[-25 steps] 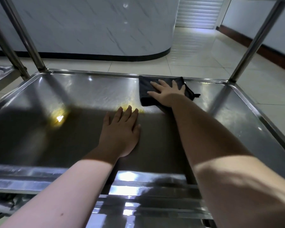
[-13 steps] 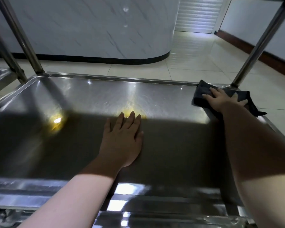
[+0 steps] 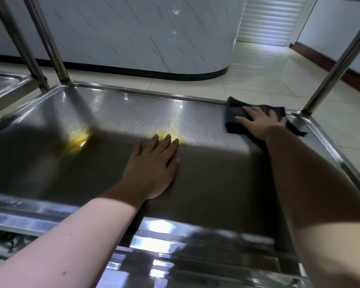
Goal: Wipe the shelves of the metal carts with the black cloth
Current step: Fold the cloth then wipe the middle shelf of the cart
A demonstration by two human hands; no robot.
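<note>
My right hand (image 3: 260, 121), flat on the black cloth (image 3: 234, 113), is now near the far right corner of the shiny steel cart shelf (image 3: 112, 113). A second ago it is pressing the cloth at the middle of the far rim. Half a second ago hand and cloth are further right, tight against the foot of the round metal post (image 3: 328, 75), the cloth trailing over the side rim. Now both sit a little back to the left, with only the cloth's thin tail reaching toward the post.
</note>
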